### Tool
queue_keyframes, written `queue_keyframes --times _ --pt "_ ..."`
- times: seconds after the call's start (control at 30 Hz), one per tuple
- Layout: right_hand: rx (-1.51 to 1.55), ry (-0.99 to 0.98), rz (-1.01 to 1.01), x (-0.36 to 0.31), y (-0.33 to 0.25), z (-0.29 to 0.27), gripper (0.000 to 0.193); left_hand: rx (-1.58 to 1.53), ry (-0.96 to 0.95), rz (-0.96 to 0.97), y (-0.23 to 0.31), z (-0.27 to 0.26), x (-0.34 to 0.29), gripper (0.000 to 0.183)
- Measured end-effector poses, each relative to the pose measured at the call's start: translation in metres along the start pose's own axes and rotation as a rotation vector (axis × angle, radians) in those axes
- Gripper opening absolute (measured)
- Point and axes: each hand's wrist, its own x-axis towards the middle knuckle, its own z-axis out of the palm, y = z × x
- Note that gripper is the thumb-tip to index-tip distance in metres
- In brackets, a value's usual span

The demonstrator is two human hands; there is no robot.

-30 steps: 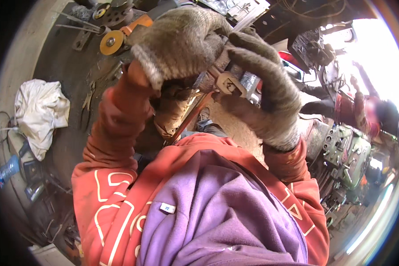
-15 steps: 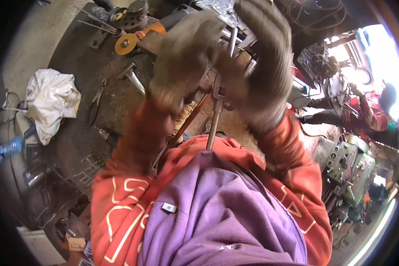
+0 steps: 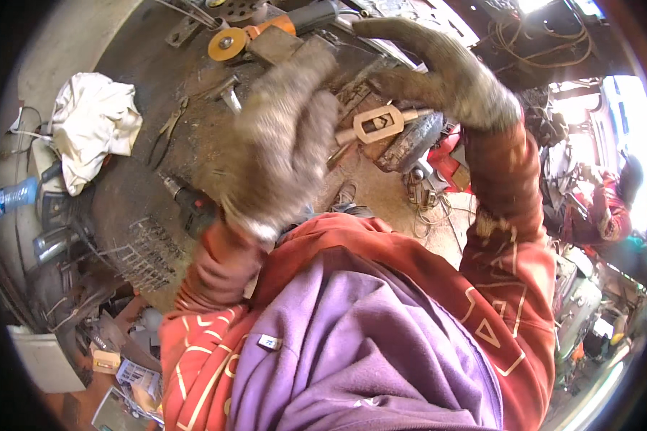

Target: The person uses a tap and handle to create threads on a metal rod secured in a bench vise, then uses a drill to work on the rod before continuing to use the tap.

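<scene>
A tap wrench (image 3: 379, 123) with a slotted middle and a bar out of each side lies across the work in front of me. My left hand (image 3: 280, 140), in a dirty grey work glove, is blurred by motion beside the wrench's left bar. That bar runs toward this hand, and I cannot see whether the fingers grip it. My right hand (image 3: 449, 72), gloved too, hovers above the right bar. Its fingers stretch out to the left with the thumb apart, and nothing is in it. Below the wrench sits a dark, rounded metal body (image 3: 410, 144), partly covered.
An angle grinder (image 3: 273, 25) with a yellow disc lies at the back of the dark bench. Nearer are a hammer (image 3: 230, 97), pliers (image 3: 169, 133) and a drill (image 3: 187, 201). A white cloth (image 3: 97, 126) hangs at the left. Another person (image 3: 600, 205) works at the far right.
The wrench has turned from pointing toward me to lying nearly crosswise. My hands have drawn apart, the right one moving rightward and the left one slightly lower. The whole view has shifted.
</scene>
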Motion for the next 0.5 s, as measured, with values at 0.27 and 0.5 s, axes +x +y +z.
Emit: queue_keyframes --times 0.27,0.5 --pt "-0.67 0.487 -0.242 -0.052 -0.059 0.123 0.078 -0.239 -0.568 0.434 -0.08 0.065 0.133 0.037" --pt "-0.511 0.67 -0.514 -0.015 -0.059 0.137 0.068 -0.224 -0.403 0.21 -0.045 0.059 0.097 0.037"
